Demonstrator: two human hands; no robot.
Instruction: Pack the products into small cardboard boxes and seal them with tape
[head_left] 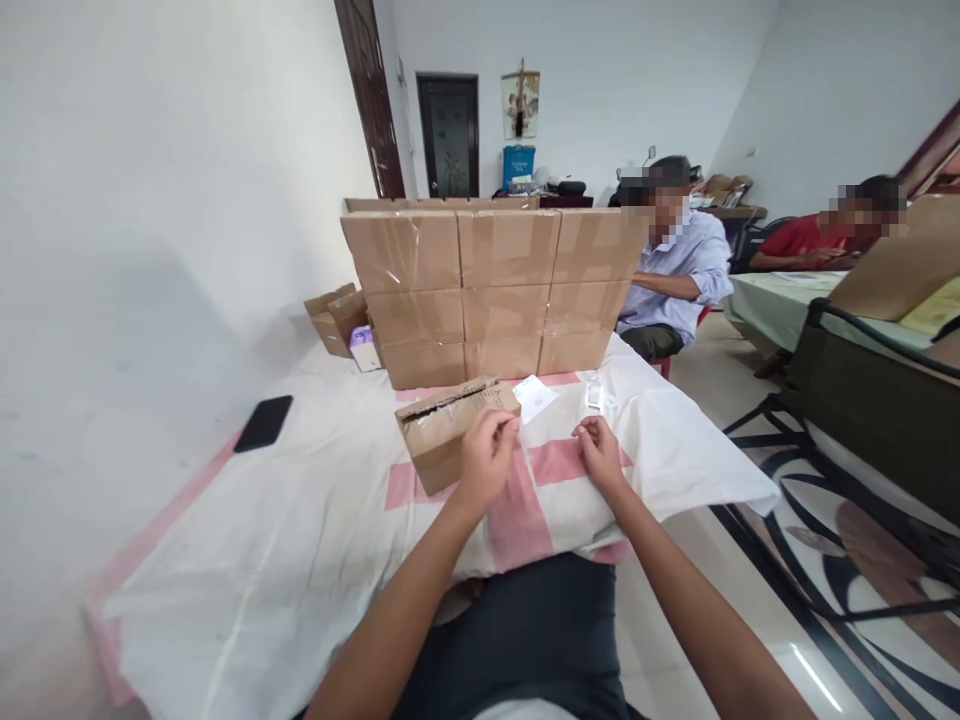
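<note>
My left hand (pixel 489 455) is closed in a pinch just in front of a small cardboard box (pixel 435 455). Whatever its fingertips hold, if anything, is too small to make out. That box stands tilted, with a rough, dark slit along its top edge. My right hand (pixel 598 450), fingers also pinched together, hovers over the cloth near a clear plastic packet (pixel 594 394); what it holds cannot be made out. Between and beyond my hands lies a white slip of paper (pixel 534 398) with faint print.
Stacked, taped cartons (pixel 499 300) form a wall across the back of the cloth-covered table (pixel 300 540). A black phone (pixel 263 423) lies at left. Behind the stack's left end sit an open carton (pixel 334 318) and a purple-and-white box (pixel 364 348). Two people sit at right.
</note>
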